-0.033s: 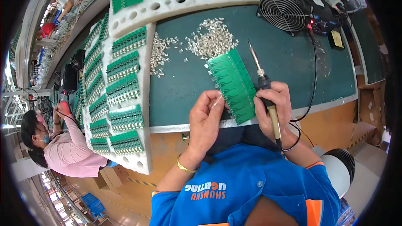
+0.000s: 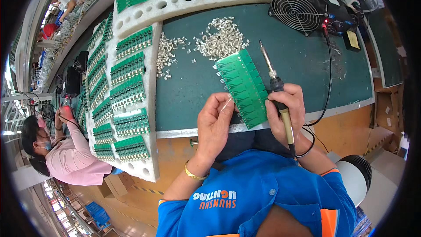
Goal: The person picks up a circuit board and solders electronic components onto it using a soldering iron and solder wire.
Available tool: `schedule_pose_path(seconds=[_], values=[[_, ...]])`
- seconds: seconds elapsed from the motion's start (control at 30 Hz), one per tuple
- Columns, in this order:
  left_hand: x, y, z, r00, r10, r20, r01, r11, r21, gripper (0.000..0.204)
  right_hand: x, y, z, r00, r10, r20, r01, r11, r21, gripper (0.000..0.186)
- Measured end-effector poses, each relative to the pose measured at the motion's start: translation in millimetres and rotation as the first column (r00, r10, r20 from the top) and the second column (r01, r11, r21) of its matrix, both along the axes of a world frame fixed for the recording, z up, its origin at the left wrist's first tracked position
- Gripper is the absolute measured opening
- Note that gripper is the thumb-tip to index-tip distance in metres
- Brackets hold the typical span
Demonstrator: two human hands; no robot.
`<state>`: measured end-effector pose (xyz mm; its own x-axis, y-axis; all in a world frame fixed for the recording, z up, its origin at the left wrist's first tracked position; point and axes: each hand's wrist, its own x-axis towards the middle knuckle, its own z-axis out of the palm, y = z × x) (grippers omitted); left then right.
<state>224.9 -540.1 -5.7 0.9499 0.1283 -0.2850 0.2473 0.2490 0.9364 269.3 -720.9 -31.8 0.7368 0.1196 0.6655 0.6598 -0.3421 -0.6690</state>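
A green circuit board panel (image 2: 242, 88) stands tilted over the table's front edge, with small metal parts along its left edge. My left hand (image 2: 213, 120) is closed at that edge, thumb and fingers pinched against the board. A thin pale strand, perhaps solder wire, shows at the thumb. My right hand (image 2: 287, 112) is wrapped round the handle of a soldering iron (image 2: 277, 84), its tip pointing away from me, apart from the board. The right fingertips are at the panel's right edge; whether they press on it is hard to tell.
Behind the panel lies a pile of small metal connectors (image 2: 221, 39), with a smaller heap (image 2: 165, 55) to its left. White foam trays (image 2: 151, 149) bear rows of green boards. A fan (image 2: 298, 13) and soldering station (image 2: 337, 22) stand back right; a co-worker (image 2: 72, 158) sits left.
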Motion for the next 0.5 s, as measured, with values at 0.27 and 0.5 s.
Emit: schedule_pose_path(seconds=[0.27,0.5], values=[[5.0,4.5,3.2,0.999,0.034,-0.023,-0.035,0.998,-0.052,0.016,1.8,0.1,1.7,0.999,0.044,0.005,-0.045,0.999,0.032,0.04],[6.7,6.5,-0.4,0.995,0.07,-0.069,-0.075,0.994,-0.074,0.019,1.6,-1.7,-0.6,0.998,0.056,0.021,-0.057,0.997,0.05,0.037]])
